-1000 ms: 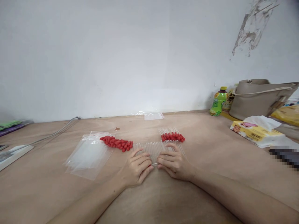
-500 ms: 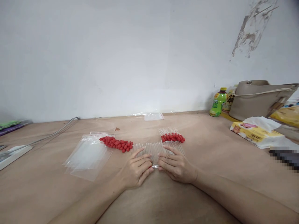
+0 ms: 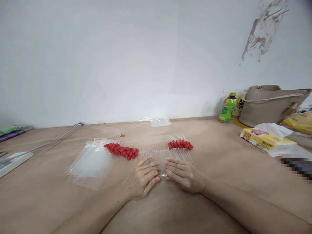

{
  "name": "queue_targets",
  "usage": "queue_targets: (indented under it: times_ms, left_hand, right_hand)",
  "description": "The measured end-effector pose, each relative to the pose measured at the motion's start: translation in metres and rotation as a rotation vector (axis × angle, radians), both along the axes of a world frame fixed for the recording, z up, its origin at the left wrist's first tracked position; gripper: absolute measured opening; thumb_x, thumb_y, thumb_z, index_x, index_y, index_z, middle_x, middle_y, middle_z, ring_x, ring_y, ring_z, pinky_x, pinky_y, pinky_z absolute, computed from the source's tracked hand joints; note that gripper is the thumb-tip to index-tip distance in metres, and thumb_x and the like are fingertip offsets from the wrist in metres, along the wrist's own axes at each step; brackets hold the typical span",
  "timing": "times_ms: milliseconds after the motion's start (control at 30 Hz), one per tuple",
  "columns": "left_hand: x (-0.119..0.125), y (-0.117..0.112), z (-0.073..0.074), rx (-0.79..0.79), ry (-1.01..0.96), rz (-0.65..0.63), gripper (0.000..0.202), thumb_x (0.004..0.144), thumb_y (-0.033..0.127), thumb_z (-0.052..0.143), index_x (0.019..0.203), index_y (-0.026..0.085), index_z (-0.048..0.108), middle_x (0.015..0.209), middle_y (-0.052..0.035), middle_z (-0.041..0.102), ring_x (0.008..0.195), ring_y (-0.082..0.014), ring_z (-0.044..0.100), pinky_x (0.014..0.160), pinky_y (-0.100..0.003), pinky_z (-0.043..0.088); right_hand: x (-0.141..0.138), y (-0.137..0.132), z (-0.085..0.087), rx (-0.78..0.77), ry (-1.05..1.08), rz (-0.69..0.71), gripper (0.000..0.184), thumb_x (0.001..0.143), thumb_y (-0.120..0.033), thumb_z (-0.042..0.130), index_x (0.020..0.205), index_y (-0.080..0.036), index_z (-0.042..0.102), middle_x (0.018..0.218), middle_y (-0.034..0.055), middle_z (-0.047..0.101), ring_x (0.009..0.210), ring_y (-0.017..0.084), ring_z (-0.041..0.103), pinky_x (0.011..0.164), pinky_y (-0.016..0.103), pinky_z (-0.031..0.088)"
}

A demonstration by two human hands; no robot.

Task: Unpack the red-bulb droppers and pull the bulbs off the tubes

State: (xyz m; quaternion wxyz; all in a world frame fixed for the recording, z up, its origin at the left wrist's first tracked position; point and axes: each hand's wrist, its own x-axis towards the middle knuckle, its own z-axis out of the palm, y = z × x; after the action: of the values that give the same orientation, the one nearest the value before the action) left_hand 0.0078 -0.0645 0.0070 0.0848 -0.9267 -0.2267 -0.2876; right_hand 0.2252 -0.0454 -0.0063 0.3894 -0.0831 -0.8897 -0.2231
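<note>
A row of clear thin tubes point(image 3: 159, 157) lies side by side on the table under and between my hands. My left hand point(image 3: 143, 177) pinches a clear dropper tube point(image 3: 162, 175) lying crosswise at the near edge of the row, a bit of red showing at its thumb and fingertips. My right hand point(image 3: 185, 175) has its fingers together at the tube's other end, with a speck of red by the fingertips; its thumb is mostly hidden. Left of the row is a heap of red rubber bulbs point(image 3: 122, 151). Beyond the right hand lie several red-bulbed droppers point(image 3: 180, 144).
Clear zip bags point(image 3: 91, 164) lie at left, partly under the bulbs, with a grey cable point(image 3: 58, 138) behind. A small bag point(image 3: 160, 122) is near the wall. On the right stand a green bottle point(image 3: 227, 108), a beige bag point(image 3: 265, 105) and a tissue pack point(image 3: 268, 139).
The fingers of my right hand have drawn together and lowered toward the crosswise tube. My left hand has barely moved. The bulbs and droppers lie as before.
</note>
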Motion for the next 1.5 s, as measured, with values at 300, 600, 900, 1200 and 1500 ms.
queue_targets:
  times_ms: [300, 600, 900, 1200, 1500]
  left_hand:
    - [0.0, 0.003, -0.005, 0.107, -0.089, 0.027, 0.006, 0.083, 0.018, 0.052, 0.087, 0.016, 0.055, 0.088, -0.0022, 0.068, 0.099, -0.0159, 0.058, 0.097, -0.035, 0.036]
    - [0.0, 0.002, -0.002, 0.214, -0.057, 0.069, 0.008, 0.082, 0.02, 0.055, 0.089, 0.016, 0.057, 0.088, -0.0026, 0.067, 0.089, -0.0166, 0.058, 0.088, -0.036, 0.04]
    - [0.001, -0.003, 0.006, 0.146, 0.016, 0.06, 0.012, 0.084, 0.016, 0.044, 0.079, 0.015, 0.055, 0.078, -0.0037, 0.064, 0.086, -0.0182, 0.056, 0.088, -0.039, 0.037]
    - [0.0, -0.008, 0.011, 0.086, 0.033, 0.047, 0.013, 0.084, 0.016, 0.043, 0.08, 0.016, 0.056, 0.078, -0.0027, 0.064, 0.088, -0.0177, 0.054, 0.091, -0.039, 0.035]
    - [-0.002, -0.009, 0.013, 0.086, 0.035, 0.024, 0.012, 0.082, 0.015, 0.044, 0.082, 0.016, 0.056, 0.089, -0.0049, 0.065, 0.092, -0.0201, 0.054, 0.089, -0.038, 0.038]
  right_hand:
    - [-0.003, -0.005, 0.004, -0.354, 0.069, -0.038, 0.014, 0.085, -0.022, 0.05, 0.092, -0.016, 0.06, 0.086, 0.0034, 0.067, 0.111, 0.018, 0.051, 0.104, 0.041, 0.031]
    - [-0.008, -0.005, -0.001, -0.468, 0.076, -0.004, 0.018, 0.087, -0.016, 0.044, 0.096, -0.017, 0.059, 0.088, 0.0026, 0.068, 0.112, 0.016, 0.05, 0.106, 0.041, 0.025]
    - [-0.009, -0.006, 0.003, -0.33, 0.074, 0.066, 0.013, 0.086, -0.013, 0.045, 0.087, -0.012, 0.058, 0.076, 0.0035, 0.067, 0.096, 0.015, 0.06, 0.103, 0.036, 0.035]
    - [-0.006, -0.008, 0.006, -0.145, 0.029, 0.048, 0.014, 0.084, -0.013, 0.051, 0.092, -0.007, 0.059, 0.089, 0.0087, 0.067, 0.103, 0.017, 0.057, 0.099, 0.031, 0.042]
    - [0.001, -0.007, 0.008, -0.044, -0.015, 0.03, 0.019, 0.086, -0.01, 0.045, 0.097, -0.006, 0.06, 0.098, 0.0095, 0.066, 0.106, 0.019, 0.055, 0.096, 0.035, 0.044]
